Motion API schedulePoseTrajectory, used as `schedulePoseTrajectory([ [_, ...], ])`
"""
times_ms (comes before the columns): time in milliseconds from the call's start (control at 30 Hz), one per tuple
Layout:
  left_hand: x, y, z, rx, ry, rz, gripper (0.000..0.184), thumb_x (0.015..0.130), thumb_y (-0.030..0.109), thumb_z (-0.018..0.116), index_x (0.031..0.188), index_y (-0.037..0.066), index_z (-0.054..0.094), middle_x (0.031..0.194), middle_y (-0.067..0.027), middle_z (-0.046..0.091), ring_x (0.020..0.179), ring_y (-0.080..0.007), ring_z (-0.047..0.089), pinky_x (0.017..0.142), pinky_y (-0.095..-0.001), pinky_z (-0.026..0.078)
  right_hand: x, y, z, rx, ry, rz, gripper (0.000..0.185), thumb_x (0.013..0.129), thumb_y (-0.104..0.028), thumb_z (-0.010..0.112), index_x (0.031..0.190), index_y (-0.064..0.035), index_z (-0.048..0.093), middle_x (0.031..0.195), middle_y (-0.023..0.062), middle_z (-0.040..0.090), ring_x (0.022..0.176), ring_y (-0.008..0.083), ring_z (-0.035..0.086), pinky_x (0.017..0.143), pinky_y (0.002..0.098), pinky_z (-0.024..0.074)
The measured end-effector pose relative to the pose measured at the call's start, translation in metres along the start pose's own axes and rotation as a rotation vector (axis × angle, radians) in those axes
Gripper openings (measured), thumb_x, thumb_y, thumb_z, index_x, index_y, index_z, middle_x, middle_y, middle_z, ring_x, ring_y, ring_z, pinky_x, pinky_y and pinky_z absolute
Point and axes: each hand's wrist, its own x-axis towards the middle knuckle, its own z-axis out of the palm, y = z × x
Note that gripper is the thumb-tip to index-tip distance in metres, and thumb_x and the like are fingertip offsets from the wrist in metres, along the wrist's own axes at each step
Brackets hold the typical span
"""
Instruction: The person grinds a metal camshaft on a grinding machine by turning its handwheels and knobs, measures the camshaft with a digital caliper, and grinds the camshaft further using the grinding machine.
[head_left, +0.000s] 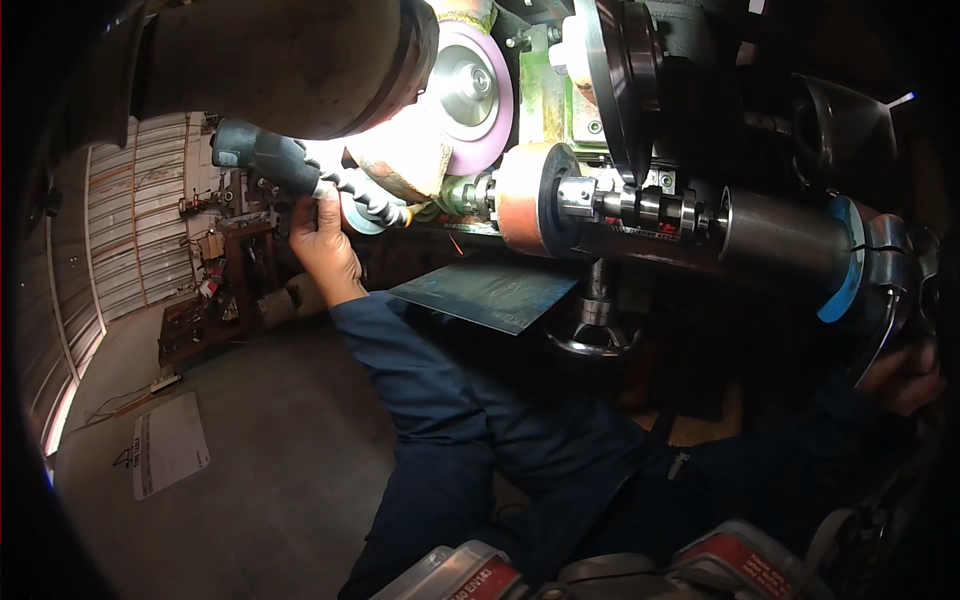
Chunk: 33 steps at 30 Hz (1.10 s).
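Observation:
On the left, my left hand (330,245) is raised, its thumb and fingers pinched on the lower end of a black fitting (275,160). A black ribbed hose (362,192) with an orange tip runs beside it toward the grinding machine. At the far right, in deep shadow, my right hand (905,380) has its fingers curled at a curved metal lever (882,335). Between the hands, a shaft with lobes (650,208) is mounted lengthwise, between a red-brown drum (525,200) and a steel cylinder (770,238). A pink grinding wheel (495,95) stands behind.
A thin metal sheet (490,295) juts out below the shaft, near my left sleeve. Beneath it sits a chrome handwheel (595,340). A large dark housing (280,65) hangs at upper left. Respirator filters (470,575) show at the bottom edge. A cluttered workbench (215,290) stands at left.

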Motion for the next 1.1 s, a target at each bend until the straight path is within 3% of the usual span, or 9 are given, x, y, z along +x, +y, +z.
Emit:
schedulePoseTrajectory([
  [100, 0.0, -0.002, -0.003, 0.016, -0.028, 0.0, 0.026, 0.088, 0.006, 0.065, 0.112, -0.003, 0.06, 0.103, -0.009, 0.065, 0.09, -0.0143, 0.06, 0.081, -0.028, 0.047, 0.023, -0.036, -0.012, 0.101, -0.221, 0.272, 0.023, 0.096, -0.017, 0.053, 0.099, 0.0013, 0.067, 0.089, 0.0162, 0.066, 0.076, 0.0236, 0.065, 0.068, 0.0313, 0.0529],
  [167, -0.001, -0.001, -0.003, 0.014, -0.043, 0.011, 0.027, 0.089, 0.004, 0.062, 0.115, -0.003, 0.059, 0.105, -0.0091, 0.064, 0.091, -0.0148, 0.06, 0.08, -0.0284, 0.047, 0.035, -0.043, -0.014, 0.018, -0.327, 0.268, 0.026, 0.098, -0.018, 0.051, 0.102, 0.0026, 0.066, 0.098, 0.0155, 0.067, 0.084, 0.0222, 0.066, 0.075, 0.0294, 0.0519],
  [267, -0.005, 0.005, 0.003, -0.008, -0.037, 0.029, 0.024, 0.089, 0.002, 0.061, 0.113, -0.003, 0.061, 0.105, -0.0084, 0.064, 0.091, -0.0153, 0.06, 0.083, -0.0295, 0.048, 0.065, -0.07, -0.014, 0.193, -0.407, 0.294, 0.028, 0.098, -0.018, 0.05, 0.113, 0.0025, 0.062, 0.105, 0.0154, 0.066, 0.093, 0.0199, 0.065, 0.079, 0.0282, 0.051],
  [400, -0.004, 0.003, 0.001, -0.036, -0.011, 0.002, 0.028, 0.087, 0.009, 0.067, 0.11, -0.005, 0.06, 0.104, -0.0128, 0.065, 0.094, -0.0178, 0.061, 0.088, -0.031, 0.048, 0.093, -0.071, -0.012, 0.554, -0.774, 0.546, 0.032, 0.101, -0.02, 0.044, 0.121, 0.0003, 0.058, 0.11, 0.0143, 0.065, 0.1, 0.0202, 0.062, 0.088, 0.0293, 0.0486],
  [500, 0.0, -0.007, -0.007, -0.02, -0.001, 0.001, 0.033, 0.085, 0.011, 0.071, 0.111, -0.006, 0.06, 0.105, -0.0113, 0.064, 0.093, -0.0157, 0.059, 0.088, -0.0296, 0.047, 0.105, -0.055, 0.0, 0.311, -0.916, 0.205, 0.032, 0.102, -0.021, 0.041, 0.122, -0.0041, 0.059, 0.113, 0.0125, 0.064, 0.105, 0.0209, 0.06, 0.093, 0.0296, 0.0464],
  [667, 0.002, -0.009, -0.01, -0.052, -0.033, -0.012, 0.03, 0.085, 0.01, 0.071, 0.111, -0.004, 0.063, 0.105, -0.0084, 0.064, 0.092, -0.013, 0.059, 0.086, -0.0267, 0.046, 0.113, -0.049, 0.014, 0.252, -1.03, 0.289, 0.041, 0.1, -0.037, 0.04, 0.12, -0.0067, 0.06, 0.116, 0.0135, 0.063, 0.111, 0.0262, 0.059, 0.094, 0.0345, 0.0439],
  [900, 0.001, 0.0, -0.004, -0.001, 0.001, -0.002, 0.028, 0.085, 0.011, 0.071, 0.108, -0.004, 0.065, 0.1, -0.0092, 0.066, 0.09, -0.0128, 0.06, 0.084, -0.0263, 0.047, 0.127, -0.035, 0.041, 0.077, -1.294, 0.153, 0.036, 0.097, -0.031, 0.044, 0.116, -0.0033, 0.06, 0.111, 0.0198, 0.062, 0.105, 0.034, 0.059, 0.088, 0.038, 0.045],
  [1000, -0.014, 0.036, 0.006, 0.556, 0.193, 0.202, 0.027, 0.086, 0.012, 0.069, 0.106, -0.005, 0.065, 0.096, -0.0116, 0.068, 0.088, -0.0151, 0.062, 0.082, -0.0274, 0.049, 0.12, -0.034, 0.047, 0.165, -1.188, 0.204, 0.038, 0.098, -0.031, 0.043, 0.119, -0.003, 0.057, 0.113, 0.0203, 0.061, 0.103, 0.0344, 0.059, 0.086, 0.0392, 0.0454],
  [1100, -0.055, 0.063, 0.012, 0.439, 0.503, 0.391, 0.027, 0.091, 0.015, 0.063, 0.103, -0.009, 0.061, 0.097, -0.0183, 0.067, 0.087, -0.021, 0.065, 0.077, -0.0277, 0.052, 0.138, -0.059, 0.012, 0.293, -1.054, 0.168, 0.039, 0.099, -0.025, 0.043, 0.128, -0.0006, 0.051, 0.119, 0.0203, 0.06, 0.11, 0.0307, 0.059, 0.09, 0.0363, 0.0462],
])
